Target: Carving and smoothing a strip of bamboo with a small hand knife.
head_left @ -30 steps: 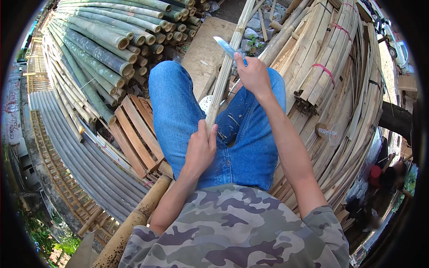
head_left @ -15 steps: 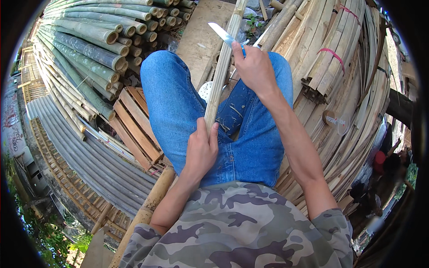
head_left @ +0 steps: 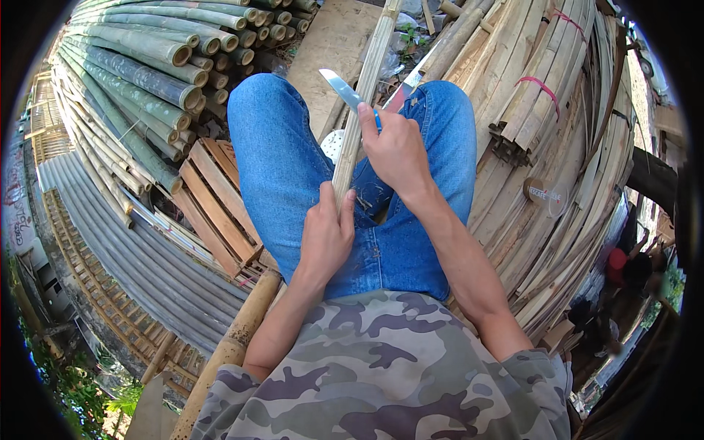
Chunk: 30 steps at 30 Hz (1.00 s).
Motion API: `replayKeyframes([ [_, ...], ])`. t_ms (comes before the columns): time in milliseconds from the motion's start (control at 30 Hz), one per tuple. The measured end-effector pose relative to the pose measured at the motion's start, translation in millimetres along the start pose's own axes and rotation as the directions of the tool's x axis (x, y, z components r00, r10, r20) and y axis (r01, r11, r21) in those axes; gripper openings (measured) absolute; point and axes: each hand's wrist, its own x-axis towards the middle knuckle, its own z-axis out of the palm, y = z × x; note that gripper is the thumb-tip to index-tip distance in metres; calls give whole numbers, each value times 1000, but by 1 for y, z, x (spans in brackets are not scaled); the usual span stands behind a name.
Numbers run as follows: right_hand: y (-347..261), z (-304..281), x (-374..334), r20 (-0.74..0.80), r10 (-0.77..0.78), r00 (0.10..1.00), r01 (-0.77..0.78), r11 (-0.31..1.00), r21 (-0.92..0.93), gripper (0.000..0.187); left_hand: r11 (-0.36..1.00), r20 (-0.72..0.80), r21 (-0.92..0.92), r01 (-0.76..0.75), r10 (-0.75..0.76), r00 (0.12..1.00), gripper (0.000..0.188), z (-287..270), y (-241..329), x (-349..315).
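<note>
My left hand (head_left: 327, 233) is closed around the near end of a long, pale bamboo strip (head_left: 372, 73), which runs from my lap up between my knees and out past the top edge. In my right hand (head_left: 396, 150) is a knife (head_left: 340, 88) with a blue handle, mostly covered by my fingers. Its bright blade lies across the strip, the tip pointing to the far left. My right thumb is stretched along the back of the blade, close to the strip. Small shavings cling to my jeans (head_left: 271, 161).
Green bamboo poles (head_left: 158, 88) are stacked at the far left, beside a slatted wooden crate (head_left: 213, 202). Split bamboo (head_left: 528, 242) covers the right side, with a bundle tied in pink cord (head_left: 541, 86) on it. A thick bamboo pole (head_left: 238, 341) passes by my left arm.
My right hand has drawn the knife down the strip toward me and a little left. My left hand keeps its grip on the near end.
</note>
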Motion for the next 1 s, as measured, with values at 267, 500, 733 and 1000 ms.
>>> replayKeyframes([
  [267,-1,-7,-55,221,100,970,-100,995,-10,52,996,-18,-79,-34,33,999,22,3,-5,0],
  [500,8,-26,-81,143,1,990,-37,968,250,39,995,14,-100,-13,15,1000,23,0,-4,0],
  [733,20,-34,-82,449,-209,869,156,976,153,40,953,36,-302,-20,32,999,24,3,-10,0],
  [1000,20,-47,-92,617,-36,786,11,999,43,56,732,469,-505,457,-211,858,30,-33,-19,-38],
])
